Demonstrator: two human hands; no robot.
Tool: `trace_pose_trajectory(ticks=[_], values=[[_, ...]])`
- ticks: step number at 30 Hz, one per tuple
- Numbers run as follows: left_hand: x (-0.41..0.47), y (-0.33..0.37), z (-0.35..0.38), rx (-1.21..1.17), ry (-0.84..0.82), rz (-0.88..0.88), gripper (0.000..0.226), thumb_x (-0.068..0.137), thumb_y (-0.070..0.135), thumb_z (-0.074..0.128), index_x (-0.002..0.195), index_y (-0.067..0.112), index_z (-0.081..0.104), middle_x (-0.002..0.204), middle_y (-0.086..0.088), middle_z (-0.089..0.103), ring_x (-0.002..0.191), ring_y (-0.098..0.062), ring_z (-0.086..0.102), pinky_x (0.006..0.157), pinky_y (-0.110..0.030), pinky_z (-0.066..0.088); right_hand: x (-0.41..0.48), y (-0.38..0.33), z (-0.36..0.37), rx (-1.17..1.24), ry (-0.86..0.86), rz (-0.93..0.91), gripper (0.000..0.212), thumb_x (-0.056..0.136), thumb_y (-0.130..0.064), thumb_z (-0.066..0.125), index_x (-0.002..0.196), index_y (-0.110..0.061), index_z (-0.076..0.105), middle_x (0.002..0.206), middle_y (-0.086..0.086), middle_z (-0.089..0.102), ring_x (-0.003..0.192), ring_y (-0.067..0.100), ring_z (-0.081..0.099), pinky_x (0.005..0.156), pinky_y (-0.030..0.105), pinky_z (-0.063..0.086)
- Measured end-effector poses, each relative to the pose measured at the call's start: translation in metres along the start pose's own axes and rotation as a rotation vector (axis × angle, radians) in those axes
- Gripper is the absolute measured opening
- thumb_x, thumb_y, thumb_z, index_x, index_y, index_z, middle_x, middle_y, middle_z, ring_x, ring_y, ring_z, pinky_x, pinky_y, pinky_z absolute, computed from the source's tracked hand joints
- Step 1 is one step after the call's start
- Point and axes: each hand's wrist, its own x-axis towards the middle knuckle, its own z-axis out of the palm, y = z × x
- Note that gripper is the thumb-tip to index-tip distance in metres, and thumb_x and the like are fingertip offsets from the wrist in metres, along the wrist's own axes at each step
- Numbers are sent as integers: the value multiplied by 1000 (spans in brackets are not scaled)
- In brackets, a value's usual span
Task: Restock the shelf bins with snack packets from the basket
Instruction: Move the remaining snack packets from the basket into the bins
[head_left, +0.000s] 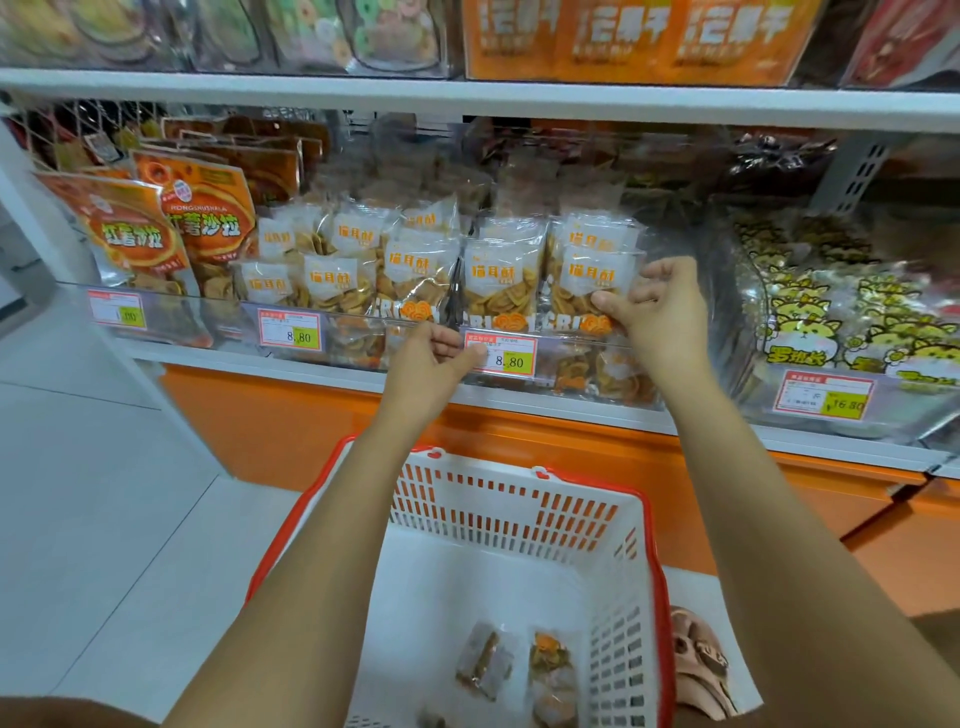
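I see the shelf (291, 370) over the white basket (650, 519), a few packets (488, 660) on its bottom; my left hand (434, 361) curls its fingers over the clear bin (571, 341) front edge; my right hand (662, 314) pinches a snack packet (589, 273) upright in that bin.

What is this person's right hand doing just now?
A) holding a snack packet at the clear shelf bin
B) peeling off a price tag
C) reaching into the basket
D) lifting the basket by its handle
A: the right hand pinches a snack packet standing at the front of the clear bin, well above the basket.
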Motion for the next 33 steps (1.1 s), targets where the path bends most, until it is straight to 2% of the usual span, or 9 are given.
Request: trace_pose_trajectory(ticks=[4,7,11,15,19,22,25,30,33], values=[[1,1,-1,10,-8,-6,32,84,32,70,105,12,56,92,3,60,84,-8,57,66,-14,45,-3,-8,6,-194,-128,-37,48,93,-29,60,137,-21,43,137,10,36,103,17,48,91,29,41],[1,1,-1,14,-12,-10,32,84,32,70,105,12,56,98,-2,63,90,-14,61,70,-19,50,-1,-14,7,-318,-282,-65,2,95,-31,54,94,-31,56,130,14,47,100,27,54,76,28,38],[1,1,0,15,-17,-1,32,84,33,70,105,13,54,101,-5,63,95,-17,62,77,-25,53,4,-11,1,-275,-337,-46,33,96,-33,53,122,-13,57,128,9,54,101,21,56,70,26,43],[-1,2,-1,22,-17,18,33,85,32,70,106,13,54,98,-1,61,90,-11,59,68,-14,47,-9,-5,3,-191,-92,-32,58,90,-35,63,137,-12,37,138,7,38,113,18,48,83,26,41],[-5,3,-3,36,-14,46,30,84,30,70,106,16,56,94,8,62,84,-2,58,66,-7,47,-32,-5,6,-69,178,-297,28,88,-31,64,101,-11,50,97,-1,48,78,4,41,64,9,33],[-15,-9,-8,65,66,61,17,87,26,67,101,18,59,90,13,61,82,2,57,68,-6,45,-60,3,19,-83,-56,-513,24,92,-29,59,75,-16,49,61,-5,46,56,5,40,51,15,32],[-33,-45,-16,170,136,-18,4,91,23,60,91,19,62,83,13,61,79,-3,57,65,-14,43,-87,35,51,-316,-382,-558,32,93,-34,57,67,-18,46,55,-7,45,52,8,42,51,24,37],[-78,-127,-42,426,267,-253,25,93,17,56,114,4,61,110,-13,63,96,-28,59,76,-32,42,-132,143,102,-565,-869,-167,28,94,-31,56,73,-13,55,72,2,60,68,19,61,65,30,50],[-93,-153,-56,517,324,-361,37,91,10,54,127,1,54,123,-20,55,111,-37,54,89,-40,43,-168,213,114,-664,-1072,-24,17,94,-20,56,97,-6,65,107,10,66,100,24,62,92,34,48]])
